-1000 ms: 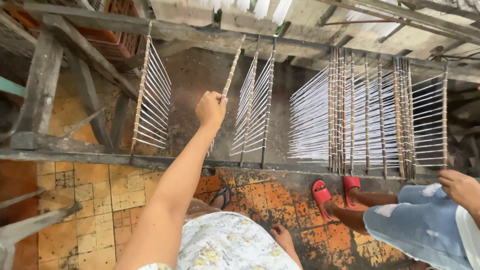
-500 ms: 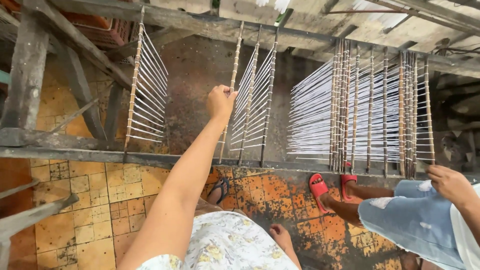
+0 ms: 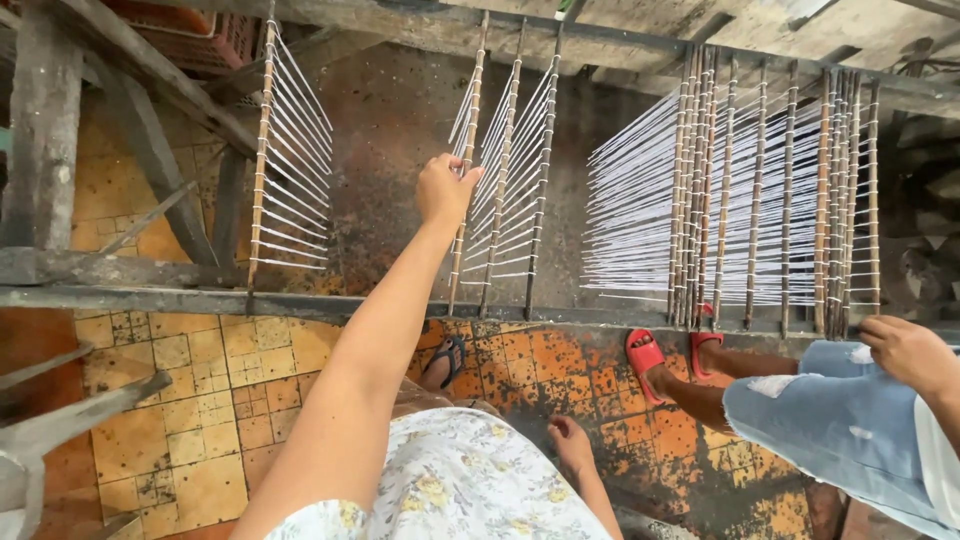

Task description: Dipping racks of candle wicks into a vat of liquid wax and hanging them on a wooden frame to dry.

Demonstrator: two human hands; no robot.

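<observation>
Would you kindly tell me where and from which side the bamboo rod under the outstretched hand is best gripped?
Probably on the bare upper stretch of the bamboo rod, where the left hand already closes on it. Come from the near, left side: the white strands fan off its right side toward the neighbouring rods, so that flank is crowded, and the lower end rests on the wooden beam.

The left hand [image 3: 443,190] gripped a rod [image 3: 466,170] between the lone rack [image 3: 285,165] (far left) and the crowded rods [image 3: 770,190] on the right.

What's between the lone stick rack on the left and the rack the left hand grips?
Nothing: head view shows only bare stained floor between the left rack and the gripped rack.
</observation>
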